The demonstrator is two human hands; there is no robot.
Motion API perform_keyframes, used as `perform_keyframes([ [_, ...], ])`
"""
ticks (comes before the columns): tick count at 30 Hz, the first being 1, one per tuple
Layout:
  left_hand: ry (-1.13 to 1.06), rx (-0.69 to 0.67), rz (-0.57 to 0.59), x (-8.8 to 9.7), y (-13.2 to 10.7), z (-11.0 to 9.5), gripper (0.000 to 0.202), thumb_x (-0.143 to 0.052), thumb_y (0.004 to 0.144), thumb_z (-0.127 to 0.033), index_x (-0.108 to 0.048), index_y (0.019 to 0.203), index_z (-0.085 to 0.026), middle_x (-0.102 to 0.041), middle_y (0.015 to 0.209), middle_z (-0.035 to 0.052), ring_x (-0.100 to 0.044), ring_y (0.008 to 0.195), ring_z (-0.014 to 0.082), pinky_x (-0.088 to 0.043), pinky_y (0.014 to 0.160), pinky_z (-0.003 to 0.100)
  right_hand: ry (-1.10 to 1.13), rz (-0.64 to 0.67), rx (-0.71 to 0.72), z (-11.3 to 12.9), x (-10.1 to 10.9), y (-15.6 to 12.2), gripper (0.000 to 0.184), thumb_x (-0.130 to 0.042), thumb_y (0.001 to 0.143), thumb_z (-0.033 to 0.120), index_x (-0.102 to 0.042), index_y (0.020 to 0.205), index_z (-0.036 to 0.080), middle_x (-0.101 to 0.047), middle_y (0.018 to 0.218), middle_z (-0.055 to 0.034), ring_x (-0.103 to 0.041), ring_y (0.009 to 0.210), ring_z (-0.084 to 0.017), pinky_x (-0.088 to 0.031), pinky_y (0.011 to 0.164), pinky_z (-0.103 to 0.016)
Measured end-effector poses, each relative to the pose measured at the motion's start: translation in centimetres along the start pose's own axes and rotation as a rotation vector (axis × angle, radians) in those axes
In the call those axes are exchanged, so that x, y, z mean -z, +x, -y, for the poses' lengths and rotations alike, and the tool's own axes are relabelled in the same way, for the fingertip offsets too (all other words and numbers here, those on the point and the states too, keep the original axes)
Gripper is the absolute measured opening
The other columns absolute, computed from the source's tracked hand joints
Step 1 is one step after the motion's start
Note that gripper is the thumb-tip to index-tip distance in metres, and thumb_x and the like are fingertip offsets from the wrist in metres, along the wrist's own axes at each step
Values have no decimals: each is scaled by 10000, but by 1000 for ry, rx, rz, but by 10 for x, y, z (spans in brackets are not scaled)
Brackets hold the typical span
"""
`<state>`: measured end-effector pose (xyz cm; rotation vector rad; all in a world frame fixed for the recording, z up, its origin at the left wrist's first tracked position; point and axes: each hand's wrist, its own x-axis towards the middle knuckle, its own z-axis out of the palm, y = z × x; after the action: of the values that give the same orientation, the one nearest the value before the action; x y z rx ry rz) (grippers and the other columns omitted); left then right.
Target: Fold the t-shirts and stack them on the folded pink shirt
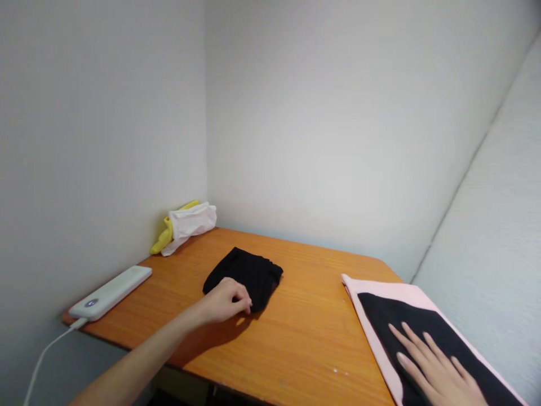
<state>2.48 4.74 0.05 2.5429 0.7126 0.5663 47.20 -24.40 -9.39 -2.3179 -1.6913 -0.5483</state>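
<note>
A small folded black garment lies near the middle of the table, with a gathered edge on its right side. At its near edge is my left hand, fingers curled in towards the thumb. The fingertips overlap the black fabric, and I cannot tell whether they pinch it. My right hand rests flat, fingers spread, on a black cloth panel. That panel lies on a folded pink cloth along the table's right side; its near end runs out of view.
On the left edge lies a white power bank with a white cable hanging off the table. A white and yellow cloth bundle sits in the back left corner. Walls border the wooden table behind and at both sides.
</note>
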Motion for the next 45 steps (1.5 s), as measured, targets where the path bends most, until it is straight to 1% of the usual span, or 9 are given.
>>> perform_keyframes([
  [3, 0, -43, 99, -4, -8, -23, 408, -470, 934, -349, -726, 648, -211, -710, 704, 25, -661, 709, 154, -485, 762, 254, -38, 70, -16, 11, 11, -4, 563, -291, 872, 557, -448, 1404, 462, -356, 1530, 66, -195, 1450, -323, -248, 1097, -631],
  [9, 49, -45, 74, -20, -11, -31, 434, -550, 894, -466, -611, 1264, -247, -476, 1463, 101, -427, 1348, 268, -328, 1124, 422, 59, 183, -146, 30, 41, 8, 585, -268, 934, 596, -346, 1477, 394, -308, 1562, 15, -210, 1449, -330, -232, 1105, -626],
  [13, 153, -23, 46, -39, -24, -31, 420, -585, 881, -427, -602, 1260, -247, -422, 1506, 104, -392, 1375, 288, -317, 1132, 455, 217, 112, -170, 48, 61, 16, 525, -350, 935, 554, -569, 1316, 266, -443, 1482, -80, -314, 1404, -353, -265, 1099, -610],
  [20, 211, -35, -33, -46, -29, -40, 299, -381, 980, -355, -631, 1064, -215, -573, 1355, 106, -525, 1250, 250, -400, 1069, 392, 566, 60, 140, 158, 87, 24, 316, -497, 915, 294, -584, 1212, 227, -622, 1225, -103, -537, 1186, -270, -396, 1042, -472],
  [25, 383, 131, -91, -20, -7, 1, 416, -261, 997, -383, -588, 1196, -219, -526, 1411, 75, -449, 1326, 209, -327, 1122, 335, 632, 149, 220, 204, 76, 36, 472, -450, 848, 99, -482, 1308, 200, -568, 1221, -108, -529, 1150, -238, -417, 1009, -401],
  [29, 529, 368, -130, 6, 5, 61, 413, -362, 944, -355, -635, 1184, -158, -363, 1538, 139, -188, 1459, 357, -163, 1157, 559, 556, 148, 222, 219, 72, 35, 319, -467, 815, 79, -551, 1098, 203, -548, 1083, -87, -534, 1039, -235, -443, 925, -381],
  [34, 521, 495, -101, 21, 11, 107, 488, -383, 941, -435, -608, 1252, -133, -502, 1431, 178, -351, 1395, 342, -237, 1129, 545, 511, 174, 254, 234, 86, 10, 178, -554, 796, 149, -551, 964, 208, -546, 978, -52, -518, 942, -240, -441, 838, -386],
  [40, 476, 626, -121, 43, 37, 126, 564, -484, 921, -561, -537, 1305, -152, -535, 1381, 141, -498, 1271, 288, -319, 1088, 551, 598, 234, 439, 231, 104, 5, 395, -567, 821, 93, -550, 1179, 257, -532, 1111, -47, -497, 1037, -210, -429, 895, -344],
  [45, 381, 538, -206, 44, 59, 102, 578, -436, 919, -536, -545, 1301, -116, -527, 1371, 227, -467, 1295, 388, -348, 1034, 602, 421, 119, 455, 230, 103, 21, 125, -604, 856, 148, -614, 958, 220, -532, 1166, -66, -458, 1091, -255, -400, 898, -398],
])
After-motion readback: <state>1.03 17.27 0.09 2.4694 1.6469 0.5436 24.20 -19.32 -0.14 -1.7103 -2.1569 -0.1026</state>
